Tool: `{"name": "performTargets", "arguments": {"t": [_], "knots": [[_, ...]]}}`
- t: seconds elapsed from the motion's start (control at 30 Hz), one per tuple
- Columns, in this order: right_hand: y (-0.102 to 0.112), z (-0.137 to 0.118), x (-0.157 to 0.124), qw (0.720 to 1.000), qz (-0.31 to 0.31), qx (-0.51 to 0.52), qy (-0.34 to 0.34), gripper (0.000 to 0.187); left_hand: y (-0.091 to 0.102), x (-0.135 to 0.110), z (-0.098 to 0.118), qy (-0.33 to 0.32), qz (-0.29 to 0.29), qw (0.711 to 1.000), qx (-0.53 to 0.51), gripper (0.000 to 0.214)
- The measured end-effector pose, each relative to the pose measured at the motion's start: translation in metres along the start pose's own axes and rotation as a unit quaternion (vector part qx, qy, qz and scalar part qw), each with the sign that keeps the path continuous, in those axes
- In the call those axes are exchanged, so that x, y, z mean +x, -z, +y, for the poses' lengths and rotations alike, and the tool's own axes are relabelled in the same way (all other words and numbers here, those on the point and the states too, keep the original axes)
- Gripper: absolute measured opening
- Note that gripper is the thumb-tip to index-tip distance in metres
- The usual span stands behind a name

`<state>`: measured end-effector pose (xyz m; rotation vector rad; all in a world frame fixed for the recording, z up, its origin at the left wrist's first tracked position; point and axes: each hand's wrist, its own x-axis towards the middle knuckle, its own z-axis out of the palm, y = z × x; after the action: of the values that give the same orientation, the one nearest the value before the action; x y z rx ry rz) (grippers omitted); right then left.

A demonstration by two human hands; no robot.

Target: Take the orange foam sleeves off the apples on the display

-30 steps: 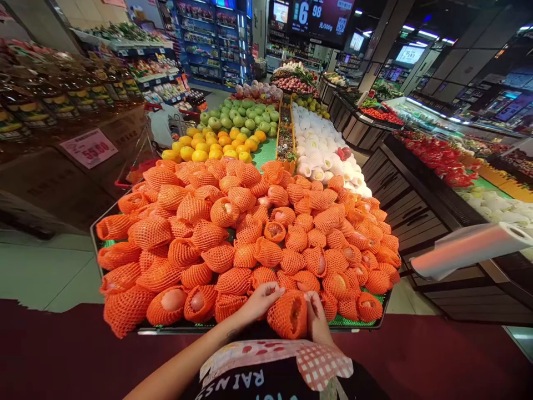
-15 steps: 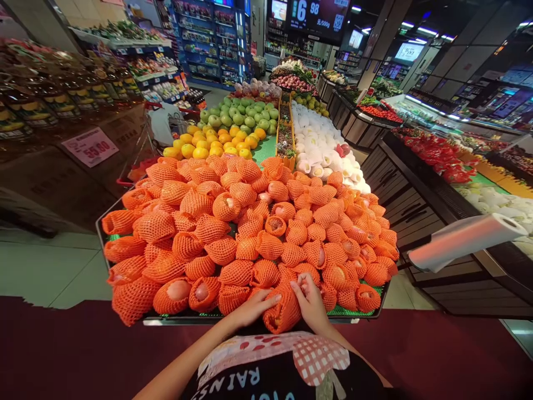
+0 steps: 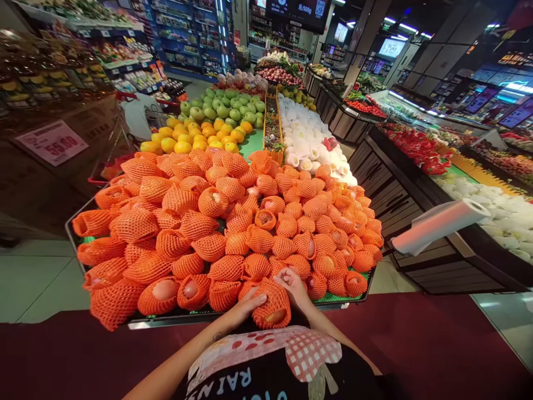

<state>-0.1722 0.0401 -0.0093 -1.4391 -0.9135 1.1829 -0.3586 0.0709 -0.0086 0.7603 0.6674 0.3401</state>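
Close to my body, at the front edge of the display, a fruit in an orange foam net (image 3: pixel 271 303) is between my two hands. My left hand (image 3: pixel 246 306) grips its left side, with the thumb lying over the net. My right hand (image 3: pixel 292 286) is at its upper right, fingers curled and pinched at the net; the exact fingertip contact is partly hidden. A yellowish patch of the fruit shows through the net's opening toward me. Many similar netted fruits (image 3: pixel 194 225) are heaped right behind my hands, some with pinkish skin showing.
Oranges (image 3: pixel 195 133), green fruits (image 3: pixel 227 105) and white-netted fruits (image 3: pixel 306 133) lie behind the heap. A roll of plastic bags (image 3: pixel 441 225) juts out at the right beside another produce stand (image 3: pixel 400 214). A shopping cart (image 3: pixel 139 116) and bottles of oil (image 3: pixel 45 83) stand at the left.
The held fruit has turned in my hands, so the net's opening shows its yellowish skin. My right hand's fingers have curled in more. The view has swung slightly to the right.
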Motion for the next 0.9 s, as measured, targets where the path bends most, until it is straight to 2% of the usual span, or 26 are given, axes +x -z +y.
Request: {"name": "performTargets", "arguments": {"t": [0.1, 0.17, 0.27, 0.33, 0.37, 0.43, 0.47, 0.53, 0.63, 0.77, 0.83, 0.9], "knots": [[0.007, -0.007, -0.013, 0.998, 0.042, -0.035, 0.018, 0.042, -0.006, 0.0, 0.006, -0.024, 0.042, 0.998, 0.031, 0.073], [0.012, -0.014, -0.021, 0.998, 0.052, -0.014, 0.016, 0.045, -0.009, 0.003, 0.01, -0.045, 0.075, 0.995, 0.055, 0.075], [0.019, -0.023, -0.029, 0.998, -0.032, 0.051, -0.024, 0.051, -0.009, 0.007, 0.008, -0.053, 0.118, 0.989, 0.078, 0.082], [0.019, -0.024, -0.032, 0.992, -0.1, 0.06, -0.04, 0.054, -0.007, 0.009, 0.003, -0.031, 0.135, 0.985, 0.101, 0.085], [0.018, -0.022, -0.033, 0.99, -0.123, 0.062, -0.04, 0.063, -0.006, 0.009, -0.001, -0.015, 0.136, 0.984, 0.116, 0.086], [0.015, -0.017, -0.033, 0.989, -0.129, 0.068, -0.031, 0.081, -0.002, 0.009, -0.007, 0.009, 0.114, 0.984, 0.14, 0.085], [0.013, -0.014, -0.031, 0.991, -0.113, 0.072, -0.025, 0.083, 0.0, 0.008, -0.01, 0.016, 0.095, 0.985, 0.146, 0.084], [0.012, -0.012, -0.025, 0.995, -0.062, 0.076, -0.025, 0.077, 0.003, 0.008, -0.012, 0.012, 0.058, 0.988, 0.14, 0.085], [0.019, -0.023, -0.007, 0.998, 0.006, 0.066, -0.017, 0.065, 0.002, 0.007, -0.006, -0.036, 0.028, 0.991, 0.123, 0.087], [0.041, -0.063, 0.036, 0.994, 0.081, -0.015, 0.067, 0.069, -0.002, 0.006, 0.004, -0.119, -0.008, 0.984, 0.129, 0.07], [0.055, -0.085, 0.065, 0.985, 0.111, -0.072, 0.114, 0.075, -0.003, 0.005, 0.007, -0.116, -0.027, 0.985, 0.128, 0.065], [0.066, -0.103, 0.095, 0.955, 0.139, -0.205, 0.162, 0.079, -0.004, 0.004, 0.009, -0.105, -0.04, 0.985, 0.128, 0.062]]}}
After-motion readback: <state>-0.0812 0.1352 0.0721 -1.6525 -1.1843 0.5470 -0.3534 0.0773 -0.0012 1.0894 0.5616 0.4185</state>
